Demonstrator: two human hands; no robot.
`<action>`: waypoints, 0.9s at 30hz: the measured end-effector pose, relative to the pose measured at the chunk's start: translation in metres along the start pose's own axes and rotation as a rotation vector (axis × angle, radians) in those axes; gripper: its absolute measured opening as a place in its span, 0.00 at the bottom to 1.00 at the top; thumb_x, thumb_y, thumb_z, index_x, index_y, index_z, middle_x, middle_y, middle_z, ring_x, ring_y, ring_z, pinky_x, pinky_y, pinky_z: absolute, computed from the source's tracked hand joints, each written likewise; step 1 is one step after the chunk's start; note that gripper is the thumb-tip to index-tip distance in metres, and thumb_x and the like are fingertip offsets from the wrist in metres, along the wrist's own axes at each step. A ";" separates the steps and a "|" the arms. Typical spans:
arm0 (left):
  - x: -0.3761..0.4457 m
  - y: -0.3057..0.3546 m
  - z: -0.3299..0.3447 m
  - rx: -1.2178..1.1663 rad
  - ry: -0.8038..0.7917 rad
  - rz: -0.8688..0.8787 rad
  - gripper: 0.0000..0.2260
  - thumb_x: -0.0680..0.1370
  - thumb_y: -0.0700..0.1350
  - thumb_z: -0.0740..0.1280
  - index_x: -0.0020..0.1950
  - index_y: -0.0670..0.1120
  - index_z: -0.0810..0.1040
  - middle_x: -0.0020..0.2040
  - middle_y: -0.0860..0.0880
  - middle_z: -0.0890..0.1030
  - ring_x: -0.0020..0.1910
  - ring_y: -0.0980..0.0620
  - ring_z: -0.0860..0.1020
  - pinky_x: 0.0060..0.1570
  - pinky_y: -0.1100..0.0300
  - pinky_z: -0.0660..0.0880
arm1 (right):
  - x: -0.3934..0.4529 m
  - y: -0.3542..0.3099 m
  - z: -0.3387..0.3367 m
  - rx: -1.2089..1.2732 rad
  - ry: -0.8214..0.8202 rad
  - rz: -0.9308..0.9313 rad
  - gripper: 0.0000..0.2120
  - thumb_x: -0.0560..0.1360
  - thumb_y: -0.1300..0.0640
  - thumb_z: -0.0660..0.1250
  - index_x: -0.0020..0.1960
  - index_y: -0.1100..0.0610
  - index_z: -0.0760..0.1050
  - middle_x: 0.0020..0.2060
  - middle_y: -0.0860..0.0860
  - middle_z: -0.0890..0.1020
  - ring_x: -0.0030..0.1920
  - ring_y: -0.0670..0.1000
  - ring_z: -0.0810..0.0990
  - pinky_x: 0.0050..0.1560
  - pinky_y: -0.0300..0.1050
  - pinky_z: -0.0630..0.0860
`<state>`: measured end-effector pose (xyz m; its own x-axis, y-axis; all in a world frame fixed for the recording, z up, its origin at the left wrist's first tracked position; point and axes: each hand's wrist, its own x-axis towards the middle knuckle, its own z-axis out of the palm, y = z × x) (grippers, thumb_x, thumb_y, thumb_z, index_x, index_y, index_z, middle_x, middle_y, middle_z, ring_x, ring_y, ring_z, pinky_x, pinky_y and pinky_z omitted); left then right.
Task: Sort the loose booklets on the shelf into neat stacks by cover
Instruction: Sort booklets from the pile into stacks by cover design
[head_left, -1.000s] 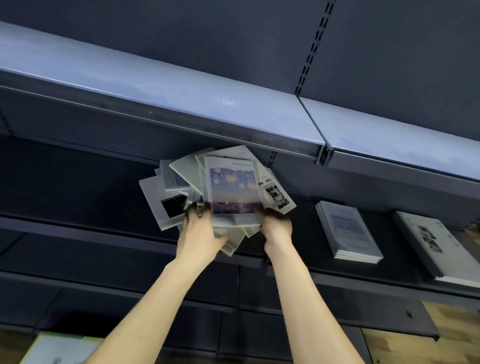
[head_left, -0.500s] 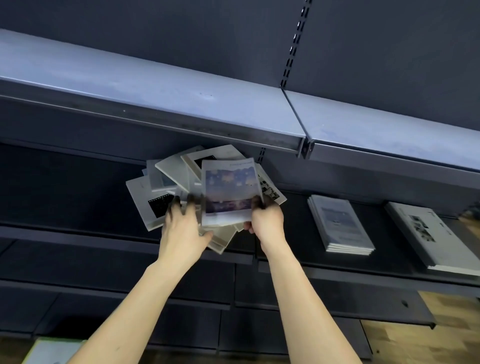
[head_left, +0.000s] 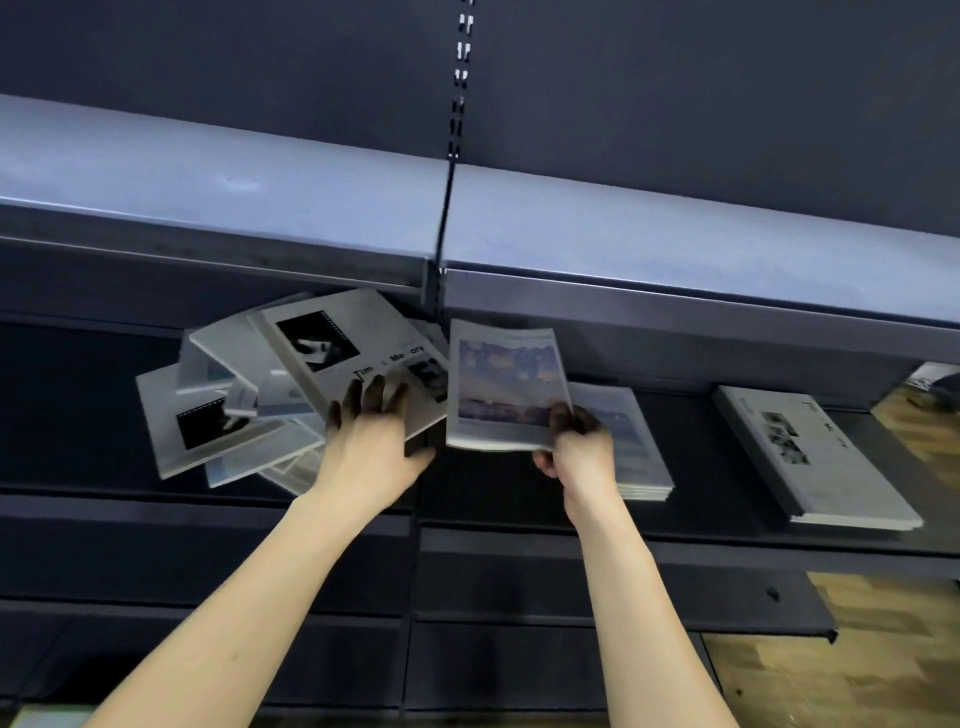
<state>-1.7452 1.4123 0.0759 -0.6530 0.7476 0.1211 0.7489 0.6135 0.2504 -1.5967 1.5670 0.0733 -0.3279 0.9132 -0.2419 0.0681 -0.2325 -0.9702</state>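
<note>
Setting as I see it on the feed: dark blue-grey back panel (head_left: 701, 93) with a slotted upright (head_left: 460, 78); pale metal upper shelf (head_left: 260, 171) catching light; darker shelf (head_left: 519, 540) below; wood-grain floor (head_left: 831, 686) at lower right.

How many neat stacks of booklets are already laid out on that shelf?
2: a sky-cover stack just behind the right hand, and a black-photo-cover stack further right. Something at the far right edge is too cropped to tell.

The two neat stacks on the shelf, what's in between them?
Nothing: in the head view, only a bare dark strip of shelf lies between the sky-cover stack and the grey photo-cover stack.
</note>
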 end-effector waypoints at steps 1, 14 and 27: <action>0.003 0.010 0.002 -0.003 -0.022 -0.005 0.37 0.77 0.61 0.65 0.80 0.49 0.54 0.79 0.44 0.54 0.78 0.39 0.50 0.76 0.43 0.51 | 0.005 -0.002 -0.012 -0.004 0.012 -0.004 0.12 0.83 0.54 0.60 0.59 0.60 0.76 0.52 0.58 0.79 0.42 0.52 0.78 0.27 0.36 0.76; 0.018 0.124 0.049 -0.010 -0.107 0.047 0.36 0.78 0.60 0.63 0.81 0.50 0.50 0.80 0.47 0.51 0.79 0.43 0.49 0.77 0.47 0.51 | 0.060 0.001 -0.139 -0.041 0.094 0.012 0.10 0.83 0.56 0.59 0.44 0.52 0.73 0.44 0.52 0.77 0.44 0.53 0.78 0.31 0.39 0.76; 0.009 0.178 0.092 -0.085 -0.162 -0.074 0.35 0.79 0.51 0.63 0.81 0.48 0.48 0.79 0.44 0.55 0.78 0.43 0.54 0.76 0.49 0.56 | 0.097 0.027 -0.182 -0.108 -0.005 0.066 0.06 0.83 0.52 0.59 0.53 0.52 0.73 0.45 0.51 0.78 0.45 0.52 0.79 0.41 0.44 0.79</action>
<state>-1.6079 1.5517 0.0333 -0.6737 0.7370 -0.0551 0.6831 0.6494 0.3341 -1.4551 1.7098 0.0211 -0.3239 0.8955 -0.3052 0.1906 -0.2542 -0.9482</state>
